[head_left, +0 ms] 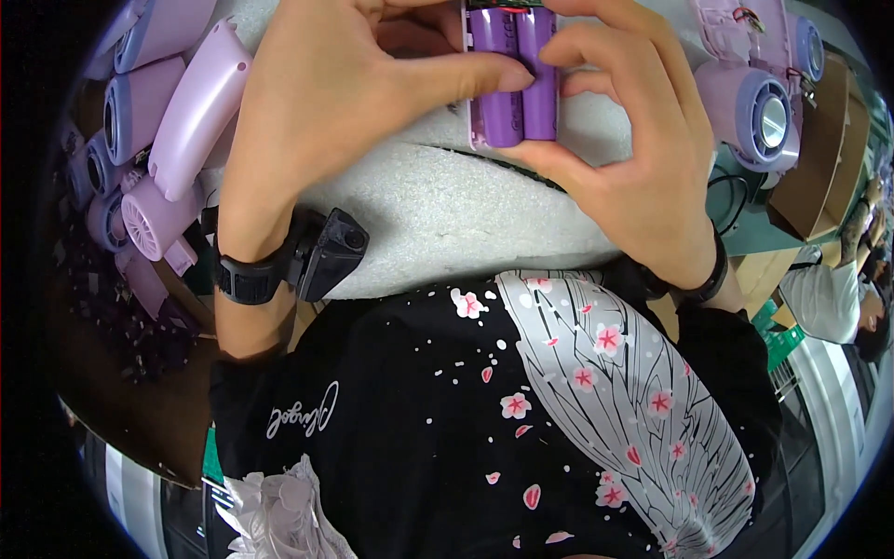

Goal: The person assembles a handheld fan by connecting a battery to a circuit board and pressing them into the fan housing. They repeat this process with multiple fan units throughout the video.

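At the top centre, two purple cylindrical battery cells [504, 121] lie side by side in a narrow pale plastic holder. A green circuit board [484, 5] shows at their far end. The thumb of my left hand [340, 98] presses across the cells, its other fingers curled behind and partly hidden. My right hand [647, 140] closes round the right side, its thumb at the near end and its fingertips on the cells' right edge. Under both hands is a white foam sheet [447, 214].
Left, a brown cardboard box [121, 401] holds several lilac fan housings [154, 214] and a curved lilac shell [203, 107]. Another lilac housing with a blue ring [759, 121] lies right, near an open carton [819, 158]. A person [824, 298] is at far right.
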Demonstrator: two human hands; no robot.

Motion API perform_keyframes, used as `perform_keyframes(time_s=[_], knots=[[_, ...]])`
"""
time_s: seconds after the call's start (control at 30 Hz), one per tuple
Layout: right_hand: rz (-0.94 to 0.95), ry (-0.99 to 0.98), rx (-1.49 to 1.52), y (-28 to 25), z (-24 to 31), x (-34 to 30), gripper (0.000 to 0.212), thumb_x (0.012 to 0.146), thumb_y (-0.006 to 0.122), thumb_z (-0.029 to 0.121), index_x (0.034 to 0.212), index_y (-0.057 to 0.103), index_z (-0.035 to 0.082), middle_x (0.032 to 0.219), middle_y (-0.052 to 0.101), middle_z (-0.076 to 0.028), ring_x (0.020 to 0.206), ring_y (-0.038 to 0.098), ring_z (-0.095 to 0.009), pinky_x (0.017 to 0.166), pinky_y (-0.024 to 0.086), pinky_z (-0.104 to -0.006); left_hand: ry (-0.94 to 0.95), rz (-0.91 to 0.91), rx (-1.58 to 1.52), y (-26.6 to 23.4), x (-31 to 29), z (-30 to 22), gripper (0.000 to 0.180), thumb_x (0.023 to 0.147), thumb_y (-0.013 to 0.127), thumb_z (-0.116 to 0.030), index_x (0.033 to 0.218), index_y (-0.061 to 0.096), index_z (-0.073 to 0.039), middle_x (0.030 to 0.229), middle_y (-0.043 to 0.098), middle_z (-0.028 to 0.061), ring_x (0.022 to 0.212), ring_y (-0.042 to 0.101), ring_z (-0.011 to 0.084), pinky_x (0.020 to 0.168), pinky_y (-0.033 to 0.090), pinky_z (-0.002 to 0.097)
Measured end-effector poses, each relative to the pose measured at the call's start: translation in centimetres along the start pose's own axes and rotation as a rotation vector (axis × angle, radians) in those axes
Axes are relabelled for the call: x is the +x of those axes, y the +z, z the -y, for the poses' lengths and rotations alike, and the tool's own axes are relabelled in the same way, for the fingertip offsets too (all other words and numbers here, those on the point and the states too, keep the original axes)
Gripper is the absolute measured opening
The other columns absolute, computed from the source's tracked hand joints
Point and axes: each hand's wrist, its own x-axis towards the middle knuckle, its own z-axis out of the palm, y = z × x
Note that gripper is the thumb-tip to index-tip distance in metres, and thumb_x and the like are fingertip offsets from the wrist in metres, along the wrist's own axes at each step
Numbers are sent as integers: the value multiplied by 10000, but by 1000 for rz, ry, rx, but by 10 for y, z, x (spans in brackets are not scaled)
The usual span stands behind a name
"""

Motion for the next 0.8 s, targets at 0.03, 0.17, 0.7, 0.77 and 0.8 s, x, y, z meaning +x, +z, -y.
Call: perform_keyframes(time_s=[0.03,0.17,0.7,0.77,0.8], knots=[[-31,-37,-11,-4,0,-2,486,823,699,230,1222,541,3,1214,566,-172,1079,591,-293,843,529,-345,-39,20,-32,2,2,-3,486,744,754,54,1214,645,-7,1234,626,200,992,621,143,874,503,260],[480,1087,248,-35,43,68,544,722,763,177,1187,565,-22,1216,565,-241,1102,583,-357,822,531,-359,-160,35,-60,-12,3,-8,526,726,778,57,1229,638,-14,1283,606,186,1026,606,141,923,492,260],[585,620,81,-27,26,38,412,806,756,200,1153,626,19,1226,499,-160,826,614,-273,717,524,-317,118,-20,54,-4,4,38,527,729,756,24,1237,646,-62,1090,684,43,736,529,49,665,486,228],[647,557,0,-30,33,43,444,795,762,217,1161,616,12,1231,496,-168,864,613,-287,743,524,-334,126,-19,48,-4,3,38,536,726,758,26,1242,644,-68,1093,683,46,733,525,49,661,487,230],[708,514,-64,-30,37,44,475,784,768,234,1168,607,4,1237,493,-175,901,611,-302,769,524,-350,123,-21,35,-3,1,40,539,724,758,26,1242,644,-70,1099,682,49,730,522,48,659,487,232]])
